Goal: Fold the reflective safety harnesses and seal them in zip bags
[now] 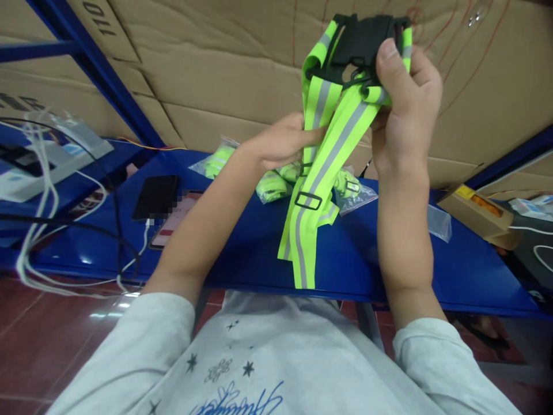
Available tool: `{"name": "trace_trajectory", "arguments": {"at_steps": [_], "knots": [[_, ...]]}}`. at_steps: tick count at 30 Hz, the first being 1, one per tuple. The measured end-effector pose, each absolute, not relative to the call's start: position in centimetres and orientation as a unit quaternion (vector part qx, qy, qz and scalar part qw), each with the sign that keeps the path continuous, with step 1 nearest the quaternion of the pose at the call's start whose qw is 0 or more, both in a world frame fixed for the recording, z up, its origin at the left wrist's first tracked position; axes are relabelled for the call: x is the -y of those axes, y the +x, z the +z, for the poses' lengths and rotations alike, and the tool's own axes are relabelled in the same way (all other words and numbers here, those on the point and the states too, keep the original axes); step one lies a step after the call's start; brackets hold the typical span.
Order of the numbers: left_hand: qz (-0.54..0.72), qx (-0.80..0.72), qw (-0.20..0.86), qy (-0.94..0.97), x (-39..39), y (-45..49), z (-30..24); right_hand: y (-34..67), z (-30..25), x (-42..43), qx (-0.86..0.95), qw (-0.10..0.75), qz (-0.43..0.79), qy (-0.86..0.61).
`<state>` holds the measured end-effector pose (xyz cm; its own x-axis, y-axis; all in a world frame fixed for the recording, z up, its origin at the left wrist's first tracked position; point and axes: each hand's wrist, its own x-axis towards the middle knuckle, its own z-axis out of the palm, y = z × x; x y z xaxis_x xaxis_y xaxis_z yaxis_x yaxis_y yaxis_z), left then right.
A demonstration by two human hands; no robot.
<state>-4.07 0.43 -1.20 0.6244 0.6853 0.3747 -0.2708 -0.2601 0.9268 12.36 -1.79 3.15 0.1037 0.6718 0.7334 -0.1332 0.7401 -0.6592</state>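
A neon yellow reflective strap [322,173] with grey stripes hangs in front of me above a blue shelf [389,259]. My right hand [404,109] is raised and closed round the strap's top end, thumb beside its black plastic buckle [360,43]. My left hand [283,141] pinches the strap lower down, fingers pressed on the bands. A black slider [308,200] sits on the hanging part. The strap's loose ends reach down over the shelf's front edge.
Several bagged yellow straps [270,184] lie on the shelf behind. A black phone [155,197] and a second device [175,219] lie at the left, with white and black cables [38,230]. A small cardboard box [475,213] sits at the right. Cardboard sheets [216,75] line the back.
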Motion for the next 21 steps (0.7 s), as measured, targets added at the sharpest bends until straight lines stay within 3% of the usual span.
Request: {"name": "trace_trajectory", "arguments": {"at_steps": [11,15,21], "knots": [[0.465,-0.062,0.581,0.665,0.9,-6.5,1.4,11.4,3.4,3.7,0.661,0.683,0.222,-0.216],[0.501,-0.140,0.559,0.645,1.2,-4.2,0.9,11.5,3.5,4.0,0.673,0.694,0.106,-0.232],[0.461,-0.095,0.638,0.610,1.2,-3.0,0.1,11.8,3.1,4.3,0.690,0.657,-0.028,-0.302]]}}
